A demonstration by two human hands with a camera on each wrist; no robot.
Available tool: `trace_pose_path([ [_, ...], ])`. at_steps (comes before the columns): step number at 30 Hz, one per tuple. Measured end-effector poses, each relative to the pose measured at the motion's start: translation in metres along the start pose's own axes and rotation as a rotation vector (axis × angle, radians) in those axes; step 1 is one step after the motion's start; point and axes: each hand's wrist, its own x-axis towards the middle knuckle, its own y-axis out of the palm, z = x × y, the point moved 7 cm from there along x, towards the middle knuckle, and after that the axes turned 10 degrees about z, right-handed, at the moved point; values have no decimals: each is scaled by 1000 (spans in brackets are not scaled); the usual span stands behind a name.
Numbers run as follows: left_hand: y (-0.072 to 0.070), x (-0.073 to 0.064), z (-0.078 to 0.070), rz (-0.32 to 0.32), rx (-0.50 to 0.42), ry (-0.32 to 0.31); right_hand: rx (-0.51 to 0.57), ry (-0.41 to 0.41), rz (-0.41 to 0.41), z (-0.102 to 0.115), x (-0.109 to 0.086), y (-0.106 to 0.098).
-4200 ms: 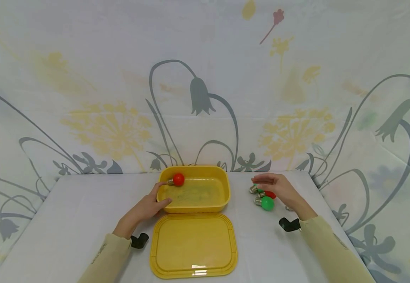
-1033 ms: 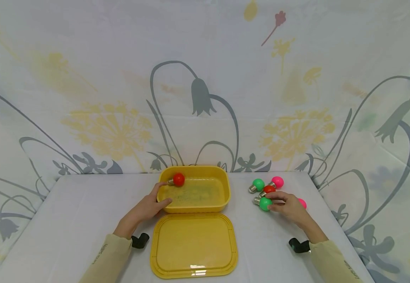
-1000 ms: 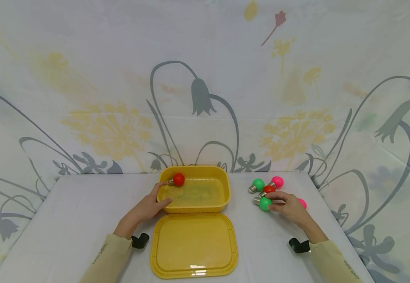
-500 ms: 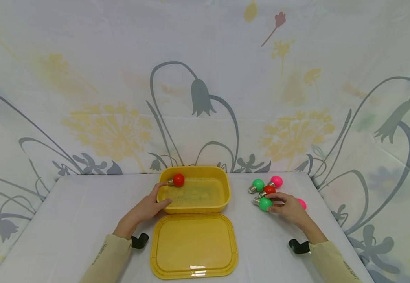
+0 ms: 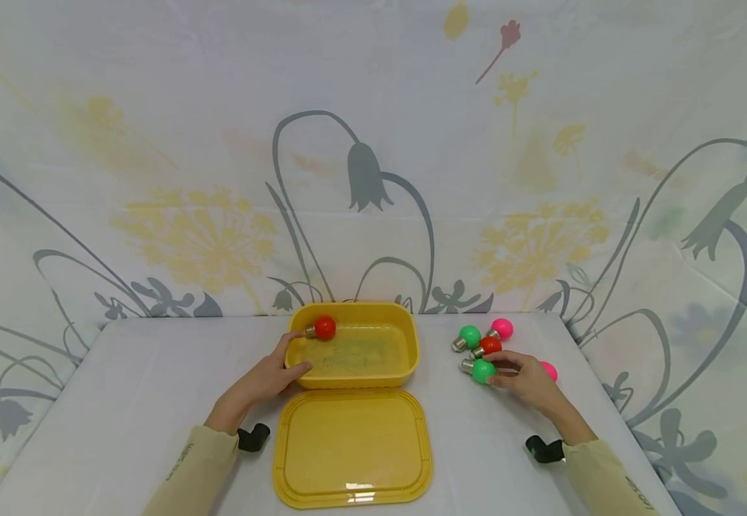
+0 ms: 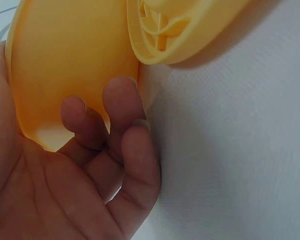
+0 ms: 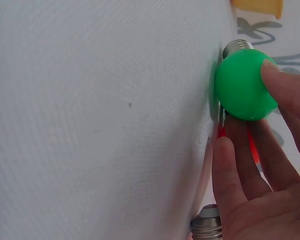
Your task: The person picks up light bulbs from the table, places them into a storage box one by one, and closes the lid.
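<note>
My left hand (image 5: 268, 374) grips the left end of a yellow plastic container (image 5: 354, 382), thumb and index finger at its rim. In the left wrist view the other fingers (image 6: 140, 155) curl against the outer wall. A red light bulb (image 5: 325, 328) lies inside at the back left. To the right, my right hand (image 5: 528, 378) holds a green light bulb (image 5: 483, 371) by its globe, thumb on one side and fingers on the other, with the metal base pointing left. Right behind it lie another red bulb (image 5: 492, 345), a second green bulb (image 5: 470, 335) and a pink bulb (image 5: 503, 328).
A yellow lid (image 5: 354, 448) lies flat in front of the container. Another pink bulb (image 5: 548, 370) is partly hidden behind the right hand. White cloth (image 5: 122, 401) covers the table, and a flower-printed curtain (image 5: 373, 251) hangs at its back edge.
My right hand has come forward from over the rear bulbs to the front green bulb, and has held it there for the last second. The left hand has stayed at the container.
</note>
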Motion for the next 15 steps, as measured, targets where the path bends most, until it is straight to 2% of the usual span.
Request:
trace_pose_path([
  [15, 1, 3, 4, 7, 10, -2, 14, 27, -12, -3, -1, -1],
])
